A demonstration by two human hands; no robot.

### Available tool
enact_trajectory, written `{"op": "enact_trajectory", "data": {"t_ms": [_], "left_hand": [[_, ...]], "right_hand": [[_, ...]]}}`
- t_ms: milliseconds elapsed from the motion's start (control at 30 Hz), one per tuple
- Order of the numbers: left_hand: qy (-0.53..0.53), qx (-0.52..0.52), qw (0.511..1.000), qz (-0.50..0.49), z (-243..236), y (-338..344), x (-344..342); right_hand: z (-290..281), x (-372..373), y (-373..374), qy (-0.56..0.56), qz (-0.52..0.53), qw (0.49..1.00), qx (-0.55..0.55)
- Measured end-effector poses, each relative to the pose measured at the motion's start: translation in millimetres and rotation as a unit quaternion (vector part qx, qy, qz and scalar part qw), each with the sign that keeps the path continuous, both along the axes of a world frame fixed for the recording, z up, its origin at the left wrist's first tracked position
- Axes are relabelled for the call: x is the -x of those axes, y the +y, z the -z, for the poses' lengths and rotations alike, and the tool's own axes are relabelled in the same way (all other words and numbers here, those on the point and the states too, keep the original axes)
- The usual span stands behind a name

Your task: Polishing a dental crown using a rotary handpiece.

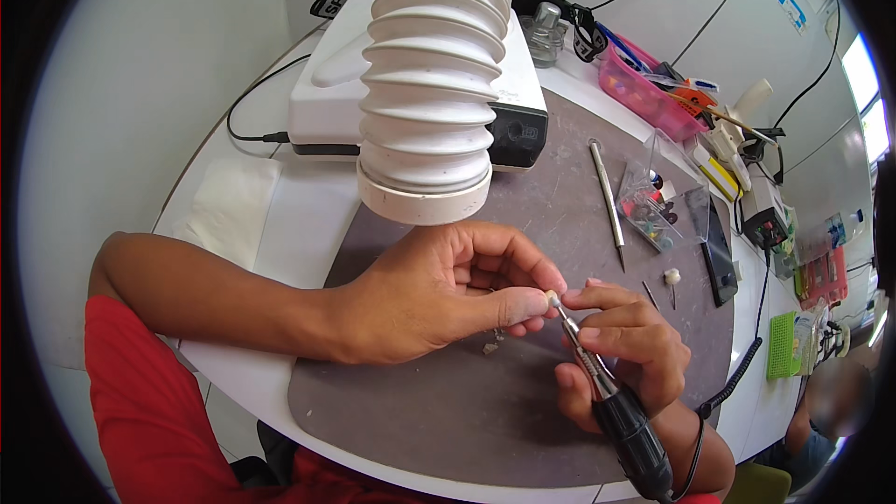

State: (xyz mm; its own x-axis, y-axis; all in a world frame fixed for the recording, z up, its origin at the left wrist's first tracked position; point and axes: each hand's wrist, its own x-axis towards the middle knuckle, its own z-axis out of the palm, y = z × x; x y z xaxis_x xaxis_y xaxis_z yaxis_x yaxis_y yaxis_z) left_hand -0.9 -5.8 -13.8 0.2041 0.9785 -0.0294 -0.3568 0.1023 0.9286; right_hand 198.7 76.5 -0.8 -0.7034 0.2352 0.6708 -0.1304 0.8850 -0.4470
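Between the thumb and fingertips of my left hand (457, 289) is a small pale, cream piece (552, 297), below the mouth of a ribbed white hose (425, 84). My right hand (635, 350) grips a rotary handpiece (627, 434) with a black body, metal neck and coiled cord; its tip meets the small piece, with a fingertip beside it. Small fragments (492, 346) lie on the grey mat (373, 420) under my hands.
A white machine (327, 75) stands behind the hose. Rightward are a metal tool (607, 205), clear box (658, 205), black phone (717, 271), pink basket (635, 89) and green basket (784, 345). A paper sheet (224, 210) lies left; another person (821, 420) is at lower right.
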Motion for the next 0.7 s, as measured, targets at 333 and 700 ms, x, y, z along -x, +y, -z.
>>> {"op": "enact_trajectory", "data": {"t_ms": [333,700], "left_hand": [[-0.01,-0.005,1.0,-0.005,1.5,-0.6,0.2],[-0.011,-0.003,1.0,-0.004,-0.3,-0.1,-0.3]], "right_hand": [[3.1,1.2,1.0,0.006,-0.002,1.0,0.007],[3.8,0.5,1.5,0.008,0.013,1.0,0.003]]}}
